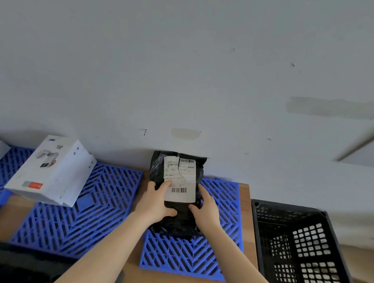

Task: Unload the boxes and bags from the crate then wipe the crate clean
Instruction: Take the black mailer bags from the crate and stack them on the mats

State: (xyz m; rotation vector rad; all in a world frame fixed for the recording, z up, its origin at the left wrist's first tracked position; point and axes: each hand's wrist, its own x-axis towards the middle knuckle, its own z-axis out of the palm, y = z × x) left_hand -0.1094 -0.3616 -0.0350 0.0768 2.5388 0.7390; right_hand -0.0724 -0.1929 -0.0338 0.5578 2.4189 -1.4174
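- Head view, the only one. Black bag, a soft mailer with a torn white label face up, sits over the right-hand blue grid mat on the bench.
- Long axis of the bag runs straight away from the person. The far end is at the foot of the wall and the near end is between the wrists.
- Left hand grips the bag's left edge, with the thumb laid across the lower corner of the label.
- Right hand grips the right edge, with its fingers along the side and the thumb on the top face. Both are grasping, one either side of the near half.
- Cannot tell whether the bag's weight is already on the mat or is carried by the hands.
- Crate, black and perforated, stands just right of the bench. It is nearer the right hand, and the part of its inside that shows holds nothing.
- White box is tilted on the left blue mat, well apart from the bag.
- Judgement: this is the set-down stage of unloading. The next move depends on both hands coming off sideways, away from the long axis, so the bag stays flat.
- Judgement: the wiping step has not begun. No cloth is in sight.
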